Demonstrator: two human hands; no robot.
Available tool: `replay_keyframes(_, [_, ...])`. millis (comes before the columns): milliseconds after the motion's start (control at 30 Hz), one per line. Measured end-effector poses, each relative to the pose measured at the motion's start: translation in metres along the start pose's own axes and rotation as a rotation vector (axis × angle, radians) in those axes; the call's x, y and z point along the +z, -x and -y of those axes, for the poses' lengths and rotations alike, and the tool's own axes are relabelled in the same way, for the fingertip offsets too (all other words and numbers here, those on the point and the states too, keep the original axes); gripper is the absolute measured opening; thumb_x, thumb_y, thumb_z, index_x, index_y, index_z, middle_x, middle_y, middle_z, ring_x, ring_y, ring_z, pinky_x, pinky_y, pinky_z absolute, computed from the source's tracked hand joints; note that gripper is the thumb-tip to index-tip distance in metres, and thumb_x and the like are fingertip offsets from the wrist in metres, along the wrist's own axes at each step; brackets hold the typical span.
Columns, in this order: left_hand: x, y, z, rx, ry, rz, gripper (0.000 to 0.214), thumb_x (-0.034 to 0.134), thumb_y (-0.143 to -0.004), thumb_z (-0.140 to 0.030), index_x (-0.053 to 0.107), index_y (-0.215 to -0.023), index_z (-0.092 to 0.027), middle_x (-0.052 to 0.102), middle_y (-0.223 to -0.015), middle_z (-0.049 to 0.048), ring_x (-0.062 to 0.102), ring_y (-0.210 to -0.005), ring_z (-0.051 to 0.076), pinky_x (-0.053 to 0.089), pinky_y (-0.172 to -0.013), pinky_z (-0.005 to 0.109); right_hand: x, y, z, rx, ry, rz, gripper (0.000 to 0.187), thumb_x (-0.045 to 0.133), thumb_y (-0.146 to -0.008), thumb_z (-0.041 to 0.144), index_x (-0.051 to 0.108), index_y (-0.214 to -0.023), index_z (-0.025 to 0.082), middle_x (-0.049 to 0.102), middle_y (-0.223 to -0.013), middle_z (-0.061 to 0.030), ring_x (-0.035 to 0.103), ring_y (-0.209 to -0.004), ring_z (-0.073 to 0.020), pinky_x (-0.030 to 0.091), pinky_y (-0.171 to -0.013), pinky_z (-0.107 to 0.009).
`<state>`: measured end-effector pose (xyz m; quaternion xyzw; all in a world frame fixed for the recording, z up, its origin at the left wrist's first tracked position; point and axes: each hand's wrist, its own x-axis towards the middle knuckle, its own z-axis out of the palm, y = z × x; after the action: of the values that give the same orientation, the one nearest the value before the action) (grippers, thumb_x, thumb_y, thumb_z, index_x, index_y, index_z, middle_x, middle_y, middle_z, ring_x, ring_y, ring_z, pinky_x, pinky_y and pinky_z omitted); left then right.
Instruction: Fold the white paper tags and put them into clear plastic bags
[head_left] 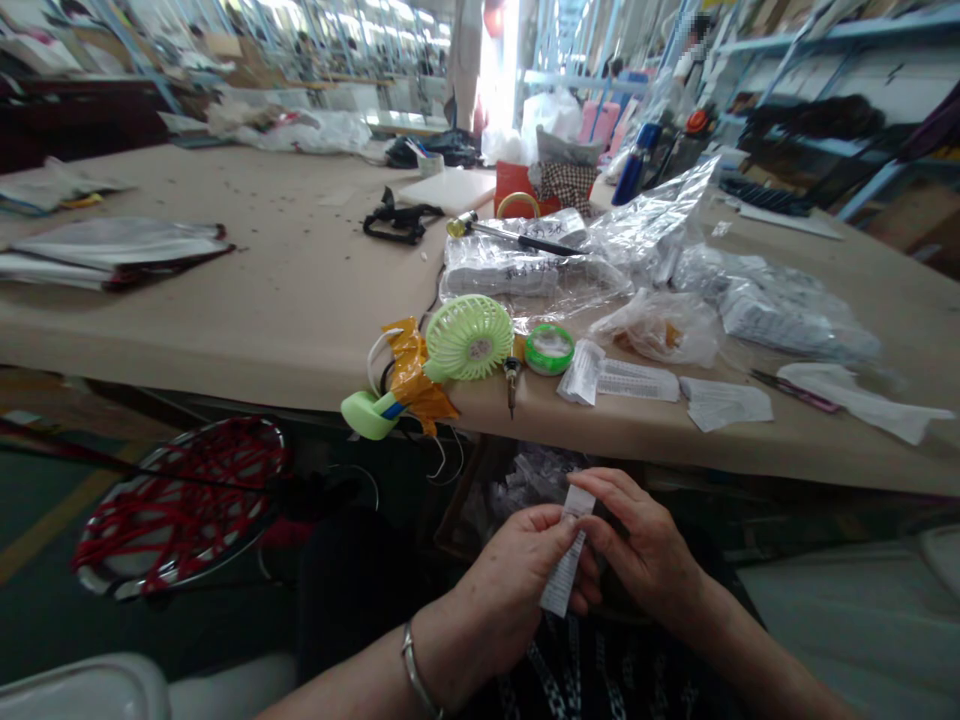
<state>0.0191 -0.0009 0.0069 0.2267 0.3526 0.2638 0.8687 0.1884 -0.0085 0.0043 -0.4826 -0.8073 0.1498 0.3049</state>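
Between my hands, over my lap, is a narrow white printed label [562, 582]. My left hand [514, 570] pinches it near the middle, thumb on top and fingers curled beneath. On the other side, my right hand [637, 540] grips its upper end between thumb and fingers. On the table edge ahead lie stacks of similar printed labels [637, 381] and more labels [727, 402]. A green round dish [549, 349] sits to their left, beside a small pointed tool [511, 385]. Whether the held label is single or several layers, I cannot tell.
A green handheld fan [469, 340] is taped at the table's edge. Clear plastic bags [652, 240] and a small hammer [517, 236] lie behind it. Scissors [795, 391] rest at right. Below is an open box of plastic scraps [525, 475]; a red-strapped stool [180, 505] stands left.
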Motion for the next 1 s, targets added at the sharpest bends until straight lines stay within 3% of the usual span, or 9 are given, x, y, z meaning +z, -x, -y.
replay_keyframes(133, [-0.007,0.000,0.002,0.049,0.000,-0.004,0.034,0.062,-0.082,-0.042,0.056,-0.089,-0.009,0.055,-0.067,0.0018,0.054,-0.053,0.009,0.042,-0.050,0.018,0.005,-0.004,0.000,0.205,-0.239,0.018,0.030,0.051,-0.095,0.031,0.052,-0.125,0.027,0.062,-0.115,0.0002,0.058,-0.106,-0.0089,0.045,-0.094,-0.017])
replay_keyframes(267, [-0.013,0.003,0.002,0.107,-0.021,-0.062,0.034,0.058,-0.085,-0.043,0.055,-0.086,-0.009,0.056,-0.068,0.0020,0.054,-0.054,0.009,0.040,-0.051,0.019,0.011,-0.017,0.007,0.535,-0.581,0.045,0.026,0.059,-0.088,0.042,0.059,-0.096,0.017,0.063,-0.082,0.0001,0.059,-0.073,-0.0091,0.048,-0.068,-0.017])
replay_keyframes(367, [-0.017,0.005,0.000,0.135,-0.046,-0.109,0.033,0.056,-0.086,-0.043,0.054,-0.084,-0.009,0.055,-0.067,0.0018,0.053,-0.054,0.008,0.040,-0.052,0.019,0.016,-0.027,0.011,0.638,-0.661,0.065,0.031,0.063,-0.083,0.045,0.058,-0.083,0.014,0.057,-0.070,0.0005,0.051,-0.063,-0.0086,0.043,-0.058,-0.018])
replay_keyframes(567, [-0.026,0.005,-0.002,0.180,-0.080,-0.106,0.036,0.054,-0.087,-0.045,0.056,-0.080,-0.010,0.057,-0.066,0.0028,0.050,-0.055,0.009,0.039,-0.055,0.020,0.029,-0.039,0.013,0.656,-0.653,0.082,0.032,0.061,-0.081,0.046,0.056,-0.077,0.015,0.051,-0.063,0.0018,0.043,-0.054,-0.0080,0.038,-0.050,-0.020])
replay_keyframes(667, [-0.032,0.003,-0.007,0.251,-0.146,-0.135,0.030,0.054,-0.088,-0.038,0.059,-0.079,-0.010,0.057,-0.069,0.0025,0.049,-0.060,0.008,0.039,-0.060,0.020,0.033,-0.047,0.013,0.629,-0.663,0.092,0.031,0.060,-0.082,0.045,0.054,-0.076,0.015,0.049,-0.063,0.0021,0.043,-0.055,-0.0081,0.037,-0.052,-0.020])
replay_keyframes(833, [-0.045,-0.005,-0.023,0.458,-0.340,-0.255,0.019,0.057,-0.084,-0.026,0.066,-0.089,-0.010,0.064,-0.085,0.0047,0.054,-0.079,0.013,0.042,-0.074,0.023,0.035,-0.062,0.010,0.531,-0.563,0.096,0.027,0.056,-0.083,0.040,0.056,-0.076,0.014,0.052,-0.070,0.0002,0.044,-0.066,-0.0104,0.038,-0.062,-0.022])
replay_keyframes(1000, [-0.051,-0.012,-0.040,0.588,-0.553,-0.409,0.019,0.056,-0.084,-0.027,0.068,-0.084,-0.012,0.064,-0.077,0.0033,0.056,-0.074,0.014,0.043,-0.070,0.023,0.039,-0.078,0.010,0.514,-0.512,0.080,0.030,0.054,-0.081,0.043,0.056,-0.075,0.014,0.049,-0.068,0.0006,0.041,-0.065,-0.0106,0.036,-0.060,-0.023])
